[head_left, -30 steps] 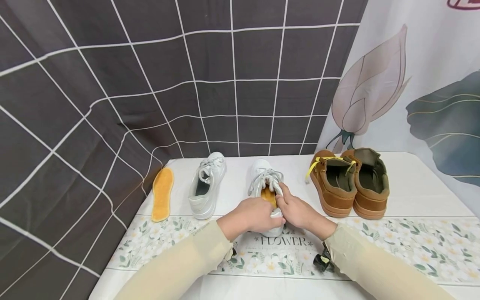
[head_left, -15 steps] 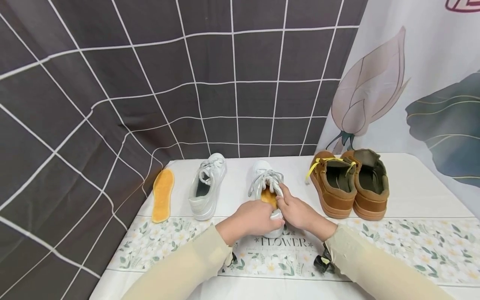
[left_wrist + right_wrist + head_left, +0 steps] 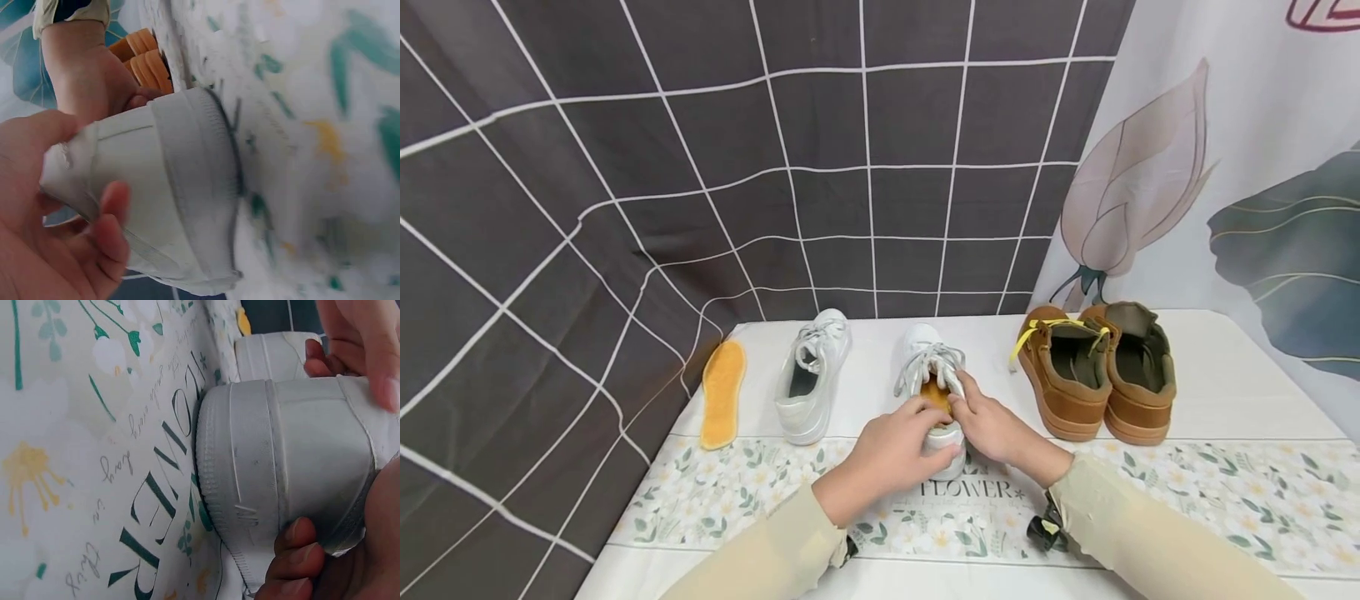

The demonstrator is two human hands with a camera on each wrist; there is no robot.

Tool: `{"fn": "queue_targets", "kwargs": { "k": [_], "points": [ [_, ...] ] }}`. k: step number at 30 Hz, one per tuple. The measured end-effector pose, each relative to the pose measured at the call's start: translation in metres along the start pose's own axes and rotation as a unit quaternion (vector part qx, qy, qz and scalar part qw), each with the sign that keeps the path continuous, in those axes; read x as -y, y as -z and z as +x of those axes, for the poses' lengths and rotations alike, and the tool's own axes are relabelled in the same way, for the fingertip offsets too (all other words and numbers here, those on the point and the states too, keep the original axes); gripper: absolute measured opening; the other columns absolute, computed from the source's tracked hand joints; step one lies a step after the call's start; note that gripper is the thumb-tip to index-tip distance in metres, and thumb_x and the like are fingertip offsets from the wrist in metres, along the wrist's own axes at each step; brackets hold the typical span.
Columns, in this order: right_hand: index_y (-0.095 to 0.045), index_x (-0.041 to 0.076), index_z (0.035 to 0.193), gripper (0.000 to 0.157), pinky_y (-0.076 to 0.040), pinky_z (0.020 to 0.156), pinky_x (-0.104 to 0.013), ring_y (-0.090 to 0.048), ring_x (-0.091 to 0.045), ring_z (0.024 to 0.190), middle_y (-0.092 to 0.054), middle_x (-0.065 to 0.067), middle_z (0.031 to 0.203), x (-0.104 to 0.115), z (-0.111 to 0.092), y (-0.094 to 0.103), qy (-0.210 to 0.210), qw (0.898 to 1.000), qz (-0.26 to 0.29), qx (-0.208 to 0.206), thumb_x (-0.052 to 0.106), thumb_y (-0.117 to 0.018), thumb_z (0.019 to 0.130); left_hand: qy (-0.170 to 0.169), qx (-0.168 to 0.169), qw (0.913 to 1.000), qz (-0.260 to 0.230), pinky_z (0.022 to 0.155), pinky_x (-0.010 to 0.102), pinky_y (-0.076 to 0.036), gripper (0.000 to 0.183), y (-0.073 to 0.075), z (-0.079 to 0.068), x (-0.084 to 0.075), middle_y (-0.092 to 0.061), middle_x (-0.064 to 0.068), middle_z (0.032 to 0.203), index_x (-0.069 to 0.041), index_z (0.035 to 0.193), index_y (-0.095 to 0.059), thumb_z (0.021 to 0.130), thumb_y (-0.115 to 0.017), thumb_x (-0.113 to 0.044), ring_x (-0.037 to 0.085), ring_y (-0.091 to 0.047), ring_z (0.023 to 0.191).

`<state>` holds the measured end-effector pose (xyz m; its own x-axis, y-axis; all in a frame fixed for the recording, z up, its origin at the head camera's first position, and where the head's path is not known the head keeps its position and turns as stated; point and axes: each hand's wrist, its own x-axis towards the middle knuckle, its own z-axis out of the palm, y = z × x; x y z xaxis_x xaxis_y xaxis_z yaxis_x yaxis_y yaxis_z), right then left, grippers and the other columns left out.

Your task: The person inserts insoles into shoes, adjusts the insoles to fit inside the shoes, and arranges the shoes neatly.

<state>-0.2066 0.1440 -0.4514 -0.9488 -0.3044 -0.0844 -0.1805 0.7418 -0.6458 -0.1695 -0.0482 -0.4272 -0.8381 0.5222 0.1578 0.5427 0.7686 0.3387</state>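
Note:
A white lace-up sneaker [image 3: 949, 438] stands upright in the middle of the table, an orange-yellow insole [image 3: 937, 388] showing inside its opening. My right hand [image 3: 996, 427] grips the right side of the shoe's collar, with fingers curled along the outside. My left hand [image 3: 891, 446] is at the heel, its fingertips over the opening and its thumb spread apart behind the heel. In the left wrist view, loosely bent fingertips [image 3: 112, 240] show beside the sneaker's heel [image 3: 162, 187]. The right wrist view has the heel [image 3: 306, 450] between both hands.
Another white sneaker [image 3: 805, 408] stands to the left, and a loose orange insole [image 3: 723, 396] lies beyond it at the table's left edge. A pair of brown shoes [image 3: 1075, 400] with yellow laces stands at the right. A dark gridded curtain [image 3: 910, 200] hangs behind.
My left hand has loosened at the heel: its thumb has spread away from the fingers and the wrist has shifted slightly left and down. My right hand keeps its grip on the sneaker.

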Motion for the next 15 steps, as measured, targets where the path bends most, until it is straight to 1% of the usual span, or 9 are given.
{"fn": "queue_targets", "kwargs": {
  "k": [2,4,5,7,9,10,11,13,15],
  "points": [
    [-0.013,0.004,0.160,0.067,-0.040,0.107,-0.059,-0.053,-0.042,0.130,-0.050,-0.031,0.144,0.001,-0.001,0.000,0.001,1.000,-0.004,-0.005,0.047,-0.022,0.109,-0.031,-0.057,0.9972,-0.037,0.068,0.025,-0.051,0.030,-0.002,-0.005,0.007,-0.060,-0.007,0.120,-0.025,0.118,-0.069,0.096,-0.061,-0.043,0.007,-0.061,0.080],
    [-0.016,0.007,0.159,0.064,-0.042,0.105,-0.058,-0.055,-0.041,0.128,-0.053,-0.029,0.141,0.000,-0.004,-0.001,0.008,1.000,-0.008,-0.019,0.047,-0.022,0.109,-0.067,-0.115,0.9888,-0.067,0.071,0.025,-0.053,0.022,-0.005,-0.010,0.014,-0.061,-0.004,0.120,-0.022,0.111,-0.071,0.097,-0.061,-0.035,0.007,-0.063,0.085],
    [-0.018,0.008,0.159,0.062,-0.045,0.102,-0.057,-0.059,-0.039,0.122,-0.057,-0.027,0.137,0.000,-0.005,-0.002,0.013,0.999,-0.011,-0.032,0.045,-0.023,0.109,-0.080,-0.140,0.9833,-0.084,0.073,0.024,-0.053,0.019,-0.006,-0.013,0.018,-0.061,-0.003,0.119,-0.020,0.109,-0.072,0.097,-0.061,-0.031,0.007,-0.064,0.087],
    [-0.023,0.010,0.157,0.056,-0.051,0.090,-0.050,-0.065,-0.032,0.106,-0.061,-0.018,0.127,-0.001,-0.008,-0.003,0.029,0.997,-0.015,-0.064,0.039,-0.027,0.110,-0.086,-0.175,0.9748,-0.108,0.074,0.025,-0.054,0.017,-0.009,-0.016,0.026,-0.061,0.000,0.117,-0.016,0.108,-0.071,0.099,-0.059,-0.024,0.008,-0.063,0.089],
    [-0.030,0.010,0.153,0.049,-0.051,0.076,-0.040,-0.062,-0.021,0.089,-0.058,-0.009,0.118,-0.002,-0.013,-0.004,0.054,0.993,-0.018,-0.108,0.032,-0.032,0.109,-0.056,-0.178,0.9698,-0.157,0.076,0.026,-0.055,0.017,-0.011,-0.017,0.032,-0.061,-0.001,0.116,-0.014,0.111,-0.069,0.100,-0.057,-0.020,0.009,-0.061,0.092],
    [-0.034,0.010,0.150,0.046,-0.048,0.070,-0.035,-0.057,-0.016,0.081,-0.056,-0.007,0.114,-0.002,-0.015,-0.004,0.071,0.989,-0.025,-0.131,0.030,-0.036,0.108,-0.031,-0.174,0.9661,-0.188,0.077,0.027,-0.055,0.018,-0.011,-0.016,0.034,-0.060,-0.001,0.116,-0.013,0.113,-0.068,0.101,-0.056,-0.018,0.010,-0.060,0.093],
    [-0.039,0.010,0.147,0.043,-0.045,0.065,-0.031,-0.052,-0.012,0.075,-0.053,-0.005,0.111,-0.002,-0.018,-0.003,0.088,0.985,-0.030,-0.148,0.027,-0.039,0.108,-0.004,-0.169,0.9599,-0.224,0.078,0.027,-0.054,0.019,-0.011,-0.015,0.036,-0.060,-0.002,0.116,-0.013,0.115,-0.068,0.101,-0.055,-0.017,0.010,-0.059,0.093],
    [-0.047,0.010,0.140,0.038,-0.043,0.062,-0.028,-0.049,-0.010,0.072,-0.054,-0.004,0.114,0.000,-0.024,-0.001,0.131,0.976,-0.040,-0.168,0.025,-0.047,0.105,0.055,-0.153,0.9435,-0.289,0.083,0.030,-0.054,0.021,-0.010,-0.013,0.040,-0.062,0.000,0.119,-0.013,0.118,-0.067,0.103,-0.054,-0.016,0.013,-0.060,0.100],
    [-0.053,0.011,0.134,0.033,-0.048,0.066,-0.029,-0.055,-0.009,0.076,-0.056,-0.001,0.117,0.003,-0.029,-0.001,0.178,0.968,-0.057,-0.165,0.024,-0.052,0.104,0.118,-0.132,0.9195,-0.351,0.088,0.032,-0.054,0.024,-0.009,-0.009,0.043,-0.063,0.003,0.123,-0.012,0.123,-0.066,0.104,-0.052,-0.018,0.018,-0.060,0.108]
  ]
}}
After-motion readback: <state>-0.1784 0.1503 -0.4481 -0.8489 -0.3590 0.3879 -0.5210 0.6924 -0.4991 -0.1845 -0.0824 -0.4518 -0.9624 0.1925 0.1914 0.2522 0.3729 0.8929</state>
